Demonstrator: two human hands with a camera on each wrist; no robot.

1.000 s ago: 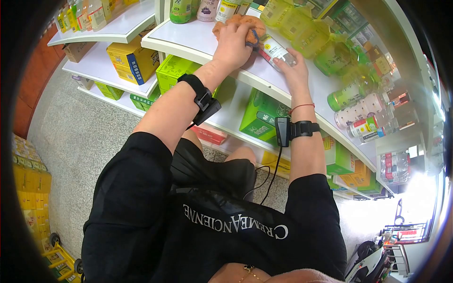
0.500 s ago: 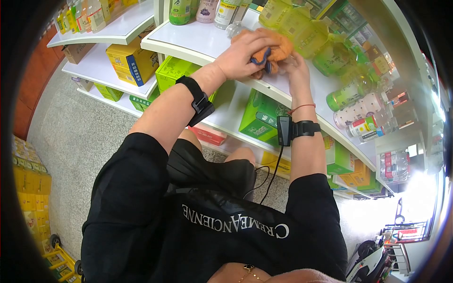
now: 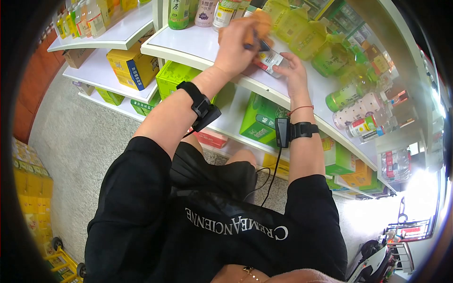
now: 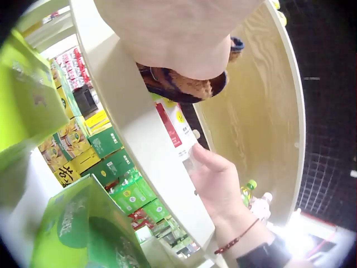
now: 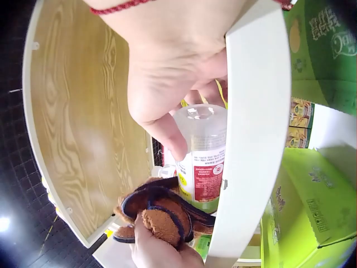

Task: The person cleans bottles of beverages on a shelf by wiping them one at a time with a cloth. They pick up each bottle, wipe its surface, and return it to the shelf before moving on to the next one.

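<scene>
An orange cloth [image 3: 260, 22] with dark blue edging is bunched in my left hand [image 3: 234, 51], which grips it against one end of a bottle above the top shelf. The clear plastic bottle [image 3: 272, 61] has a white and red label and lies tilted in the head view. My right hand [image 3: 295, 75] holds it around its base end, with the thumb along its side. In the right wrist view the bottle's clear base [image 5: 202, 114] faces the camera, and the cloth [image 5: 162, 215] wraps close to its far end. The cap end is hidden by cloth and fingers.
Upright bottles [image 3: 204, 13] stand at the shelf's back left. A row of yellow and green bottles [image 3: 306, 40] lines the right side. The white shelf edge [image 3: 188, 53] runs just below my hands. Green cartons [image 3: 258, 118] fill the lower shelves.
The cloth slid over the bottle toward my right hand, covering it, then moved back up and left, so the label shows again. My right hand stays near the same spot.
</scene>
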